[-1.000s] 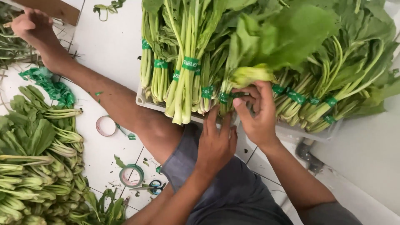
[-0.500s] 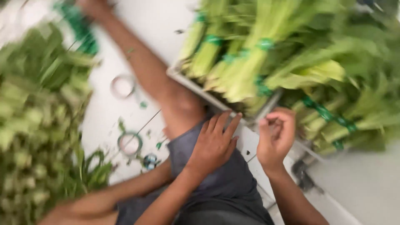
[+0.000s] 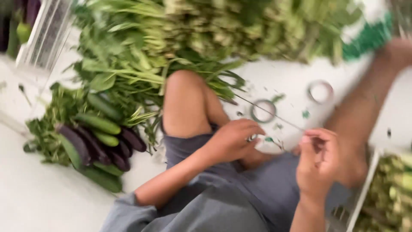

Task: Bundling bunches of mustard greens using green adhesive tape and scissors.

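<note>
Both hands work one thin strand (image 3: pixel 270 112): our left hand (image 3: pixel 234 139) curls loosely over a small tape roll (image 3: pixel 252 138) at the lap, our right hand (image 3: pixel 317 165) pinches the strand's near end. We should keep it taut, clear of the tape rings (image 3: pixel 319 91).

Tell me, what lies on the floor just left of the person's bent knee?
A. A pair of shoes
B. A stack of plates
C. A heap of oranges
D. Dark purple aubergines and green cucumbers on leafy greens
D: purple aubergines and green cucumbers lie on leafy greens, left of the knee.
</note>
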